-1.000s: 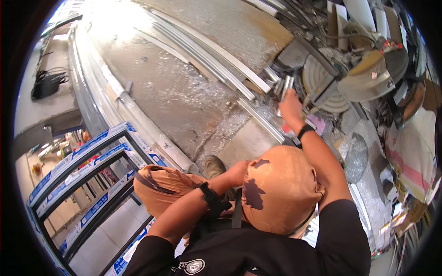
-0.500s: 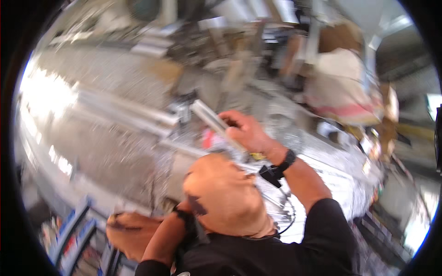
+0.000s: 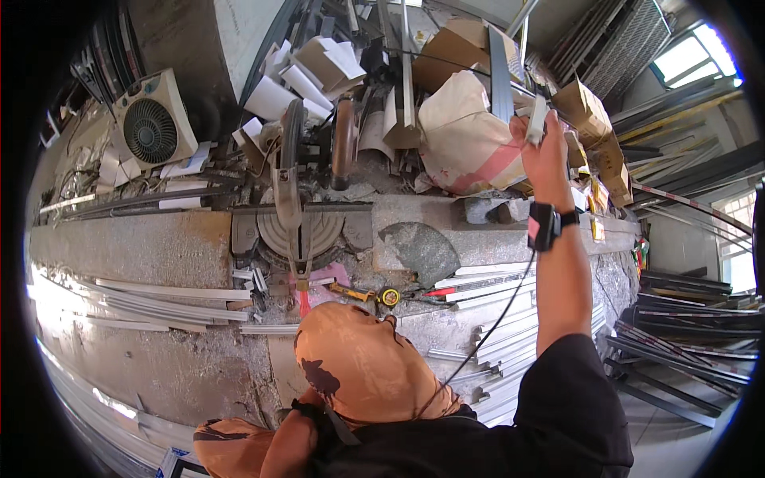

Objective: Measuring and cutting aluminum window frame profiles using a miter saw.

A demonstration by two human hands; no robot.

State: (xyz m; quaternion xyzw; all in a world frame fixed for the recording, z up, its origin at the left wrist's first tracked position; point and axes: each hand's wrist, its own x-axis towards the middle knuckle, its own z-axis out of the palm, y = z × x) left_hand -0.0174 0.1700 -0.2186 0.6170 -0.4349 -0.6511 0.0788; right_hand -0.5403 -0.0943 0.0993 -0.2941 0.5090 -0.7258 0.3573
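1. Short pale profile piece (image 3: 537, 121): it stands end-up in the right hand (image 3: 548, 159), whose fingers are closed round it; the fingers conceal its lower part.
2. Sack (image 3: 454, 119): immediately left of the grip, pale with a pinkish-red band; its small printed marks are illegible and its contents hidden.
3. Cardboard boxes: one (image 3: 582, 111) just right of the grip, another (image 3: 446, 60) beyond it to the left, partly covered by a grey strip (image 3: 500, 76); their contents cannot be made out.
4. Wrist device (image 3: 543, 227): below the grip, strapped to the right wrist, a black cable (image 3: 510, 295) trailing toward the body.
5. Tape measure (image 3: 389, 297) and disc-based saw (image 3: 291, 183): left of the grip and nearer the body.
6. Left hand (image 3: 310, 396): far lower left of the grip, largely hidden by the knee (image 3: 366, 358); its hold cannot be told.
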